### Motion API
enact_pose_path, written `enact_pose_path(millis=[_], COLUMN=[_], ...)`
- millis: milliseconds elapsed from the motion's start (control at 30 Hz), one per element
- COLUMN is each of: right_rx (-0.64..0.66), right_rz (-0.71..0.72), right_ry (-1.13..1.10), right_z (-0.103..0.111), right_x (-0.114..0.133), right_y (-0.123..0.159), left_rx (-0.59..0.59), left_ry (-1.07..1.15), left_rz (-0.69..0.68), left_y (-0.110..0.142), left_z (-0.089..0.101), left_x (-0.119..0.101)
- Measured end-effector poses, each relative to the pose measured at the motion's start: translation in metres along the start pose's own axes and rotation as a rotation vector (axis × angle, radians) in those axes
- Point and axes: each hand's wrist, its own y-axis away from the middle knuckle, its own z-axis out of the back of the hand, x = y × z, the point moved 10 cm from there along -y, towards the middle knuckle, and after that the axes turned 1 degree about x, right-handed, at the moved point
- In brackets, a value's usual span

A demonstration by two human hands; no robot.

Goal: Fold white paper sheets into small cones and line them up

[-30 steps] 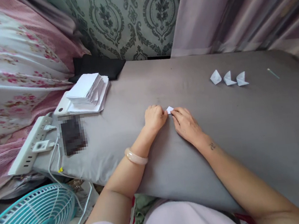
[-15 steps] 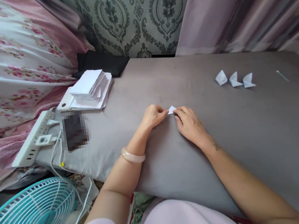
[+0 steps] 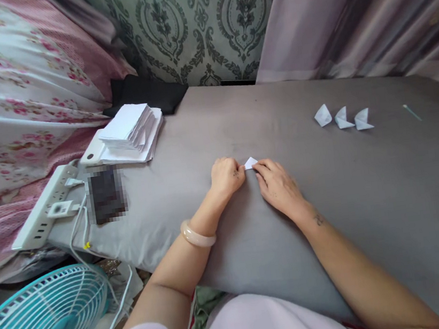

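1. While the left hand is curled, its fingers bent under, it appears to pinch the left corner of the small white folded-paper piece with a triangular top between thumb and forefinger.

2. Where the right hand meets that piece, its forefinger touches the right side; the fingers lie close together, slightly bent, with the thumb apart below them. Whether anything grips from beneath cannot be told.

3. The paper piece lies low against the grey cloth-covered bed, directly between the two hands. Held at both sides, such a small, light thing would probably keep flat and not slide or turn; its upper point shows between the fingertips.

4. Beyond the paper piece and well to its right, three white pointed folded-paper shapes stand in a short row, near one another, probably put there to be out of the way of the hands.

5. Beyond the paper piece and well to its left, a stack of white paper sheets sits near a black flat cloth-like item. Smaller sheets rest on larger ones, their edges uneven, probably from being piled loosely within the left hand's reach.
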Motion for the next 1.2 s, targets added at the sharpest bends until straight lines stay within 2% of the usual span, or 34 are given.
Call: enact_pose_path(millis=[267, 467, 667, 833, 933, 1033, 1200], right_rx=[-0.001, -0.034, -0.139, -0.228, -0.236, -0.21, -0.187], right_rz=[0.061, 0.025, 0.032, -0.051, -0.083, -0.052, -0.081], right_ry=[0.128, 0.128, -0.055, -0.192, -0.155, -0.138, -0.317], right_z=[-0.002, 0.001, 0.005, 0.003, 0.001, -0.003, -0.003], right_x=[0.012, 0.013, -0.007, -0.029, -0.033, -0.032, -0.04], right_y=[0.003, -0.005, -0.01, -0.016, -0.019, -0.021, -0.019], left_rx=[-0.02, -0.062, -0.093, -0.055, -0.023, -0.006, -0.018], left_ry=[0.032, 0.098, 0.165, 0.214, 0.247, 0.266, 0.351], left_rz=[0.035, 0.025, -0.016, -0.024, -0.042, -0.071, -0.158], left_y=[0.001, 0.0, -0.002, -0.004, -0.003, -0.002, 0.001], left_z=[-0.006, -0.007, -0.003, -0.003, -0.003, -0.003, 0.0], left_x=[0.01, 0.012, 0.006, 0.005, 0.002, -0.001, -0.007])
